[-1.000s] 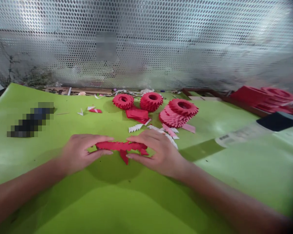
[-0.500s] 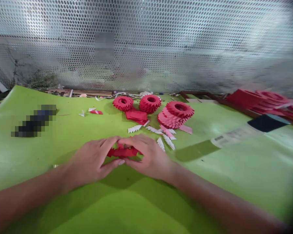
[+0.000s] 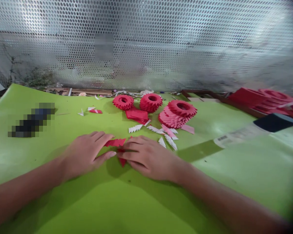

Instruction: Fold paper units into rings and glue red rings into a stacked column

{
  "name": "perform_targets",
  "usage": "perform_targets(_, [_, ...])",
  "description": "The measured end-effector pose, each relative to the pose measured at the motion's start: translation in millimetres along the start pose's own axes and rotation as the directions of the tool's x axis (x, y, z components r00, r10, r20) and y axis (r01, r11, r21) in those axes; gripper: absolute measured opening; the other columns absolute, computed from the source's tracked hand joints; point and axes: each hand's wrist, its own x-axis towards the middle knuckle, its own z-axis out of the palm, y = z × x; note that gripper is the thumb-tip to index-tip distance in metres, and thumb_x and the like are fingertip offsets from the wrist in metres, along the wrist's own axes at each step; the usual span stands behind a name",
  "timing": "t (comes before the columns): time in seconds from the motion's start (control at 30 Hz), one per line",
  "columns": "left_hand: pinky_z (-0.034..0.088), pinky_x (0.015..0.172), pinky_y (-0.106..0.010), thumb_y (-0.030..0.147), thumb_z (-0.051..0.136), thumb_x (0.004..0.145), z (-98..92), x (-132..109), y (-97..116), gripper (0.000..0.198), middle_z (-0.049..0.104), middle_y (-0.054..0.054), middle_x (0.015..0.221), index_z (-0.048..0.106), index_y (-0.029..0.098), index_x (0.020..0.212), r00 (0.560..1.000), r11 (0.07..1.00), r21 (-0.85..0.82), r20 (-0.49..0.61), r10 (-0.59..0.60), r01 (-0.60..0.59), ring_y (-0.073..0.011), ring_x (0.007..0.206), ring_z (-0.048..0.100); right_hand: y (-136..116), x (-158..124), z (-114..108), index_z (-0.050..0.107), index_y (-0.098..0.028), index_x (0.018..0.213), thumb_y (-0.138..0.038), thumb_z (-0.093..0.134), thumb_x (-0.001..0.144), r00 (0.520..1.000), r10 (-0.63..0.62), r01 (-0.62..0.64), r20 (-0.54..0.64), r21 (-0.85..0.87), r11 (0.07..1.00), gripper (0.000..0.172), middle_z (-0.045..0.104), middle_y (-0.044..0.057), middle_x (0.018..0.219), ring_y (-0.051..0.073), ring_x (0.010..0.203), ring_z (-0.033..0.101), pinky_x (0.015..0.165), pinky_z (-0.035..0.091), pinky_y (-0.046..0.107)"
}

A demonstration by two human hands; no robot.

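Note:
My left hand (image 3: pixel 86 152) and my right hand (image 3: pixel 146 156) lie close together on the green sheet (image 3: pixel 127 201), fingers closed round a small row of folded red paper pieces (image 3: pixel 116 143). Red tips stick out above and below the fingers. Most of the row is hidden under my right hand. Just beyond my right hand lie several white folded paper strips (image 3: pixel 161 135). Farther back stand red paper rings (image 3: pixel 150 101) and a stack of red and pink rings (image 3: pixel 178 113).
A flat pile of red folded pieces (image 3: pixel 136 115) lies between the rings. A perforated metal screen (image 3: pixel 146 45) closes the back. At the right are a dark flat object (image 3: pixel 274 122), a labelled strip (image 3: pixel 234 136) and more red paper work (image 3: pixel 266 99). A blurred-out dark item (image 3: pixel 30 123) lies left.
The red row was stretched wide between my hands a second ago. My hands have come together, and now my right hand covers most of it against the sheet.

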Motion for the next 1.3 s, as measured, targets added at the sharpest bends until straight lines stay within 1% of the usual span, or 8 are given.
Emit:
perform_targets(0.17, [0.058, 0.087, -0.046, 0.046, 0.042, 0.11, 0.2, 3, -4, 0.043, 0.076, -0.01, 0.123, 0.06, 0.022, 0.139, 0.997, 0.999, 0.005, 0.059, -0.051, 0.051, -0.0297, 0.106, 0.073, 2, 0, 5, 0.074, -0.02, 0.115, -0.035, 0.053, 0.107, 0.999, -0.009, 0.007, -0.045, -0.04, 0.999, 0.027, 0.078, 0.004, 0.112, 0.022, 0.108, 0.065, 0.1, 0.05, 0.042])
perform_targets(0.4, [0.055, 0.083, -0.041, 0.025, 0.036, 0.108, 2.6, 0, 2, 0.036, 0.074, -0.009, 0.111, 0.065, 0.018, 0.127, 1.0, 0.996, -0.089, 0.028, -0.009, 0.011, -0.0251, 0.094, 0.07, 3, 2, 12, 0.076, -0.017, 0.107, -0.026, 0.054, 0.106, 0.993, -0.017, 0.002, -0.116, -0.131, 0.991, 0.023, 0.078, 0.004, 0.1, 0.019, 0.092, 0.067, 0.091, 0.053, 0.038])
perform_targets(0.6, [0.053, 0.074, -0.038, 0.046, 0.033, 0.11, -4.6, -3, 3, 0.046, 0.073, -0.009, 0.104, 0.065, 0.017, 0.124, 0.999, 0.984, -0.175, 0.038, -0.009, 0.015, -0.0259, 0.086, 0.071, 1, -1, 5, 0.073, -0.015, 0.1, -0.023, 0.047, 0.108, 0.967, 0.092, -0.112, -0.237, -0.072, 0.991, 0.029, 0.071, 0.004, 0.079, 0.018, 0.07, 0.061, 0.066, 0.047, 0.032])
perform_targets(0.8, [0.051, 0.063, -0.031, 0.049, 0.027, 0.111, -11.3, -5, 2, 0.051, 0.075, -0.007, 0.099, 0.067, 0.021, 0.124, 0.998, 0.992, -0.124, -0.057, 0.015, -0.022, -0.0228, 0.077, 0.072, -2, -3, -6, 0.069, -0.016, 0.098, -0.035, 0.053, 0.106, 0.921, 0.229, -0.198, -0.316, 0.13, 0.972, 0.025, 0.068, 0.002, 0.077, 0.015, 0.07, 0.062, 0.06, 0.044, 0.026])
perform_targets(0.9, [0.054, 0.067, -0.032, 0.041, 0.034, 0.111, -9.4, -5, 3, 0.042, 0.077, -0.008, 0.102, 0.067, 0.018, 0.121, 0.992, 0.995, -0.059, -0.097, 0.077, -0.083, -0.0226, 0.083, 0.073, 0, -3, -5, 0.071, -0.017, 0.096, -0.036, 0.063, 0.102, 0.898, 0.131, -0.116, -0.42, 0.062, 0.991, 0.021, 0.071, 0.001, 0.077, 0.015, 0.07, 0.063, 0.059, 0.045, 0.026])
perform_targets(1.03, [0.056, 0.072, -0.03, 0.029, 0.04, 0.109, -4.7, -5, 5, 0.034, 0.077, -0.009, 0.113, 0.058, 0.018, 0.136, 0.983, 0.995, -0.044, -0.16, 0.086, -0.094, -0.0209, 0.088, 0.074, 1, -5, -4, 0.073, -0.017, 0.091, -0.028, 0.067, 0.1, 0.845, -0.059, -0.021, -0.531, -0.143, 0.99, 0.015, 0.074, 0.001, 0.077, 0.014, 0.069, 0.066, 0.062, 0.05, 0.027])
perform_targets(1.13, [0.056, 0.071, -0.031, 0.029, 0.044, 0.107, -4.5, -6, 5, 0.032, 0.078, -0.008, 0.109, 0.058, 0.018, 0.134, 0.979, 0.993, -0.063, -0.186, 0.084, -0.097, -0.0211, 0.085, 0.074, -1, -8, -9, 0.073, -0.017, 0.094, -0.02, 0.072, 0.095, 0.806, -0.199, 0.016, -0.557, -0.315, 0.949, 0.003, 0.077, 0.001, 0.081, 0.013, 0.07, 0.068, 0.064, 0.053, 0.027])
perform_targets(1.3, [0.054, 0.07, -0.031, 0.029, 0.045, 0.106, -10.2, -9, 12, 0.027, 0.077, -0.006, 0.105, 0.064, 0.019, 0.124, 0.982, 0.976, -0.161, -0.144, 0.122, -0.145, -0.0209, 0.083, 0.073, -7, -11, -20, 0.073, -0.02, 0.104, -0.012, 0.073, 0.093, 0.774, -0.337, 0.051, -0.535, -0.479, 0.876, 0.014, 0.078, -0.003, 0.082, 0.011, 0.067, 0.067, 0.061, 0.052, 0.026])
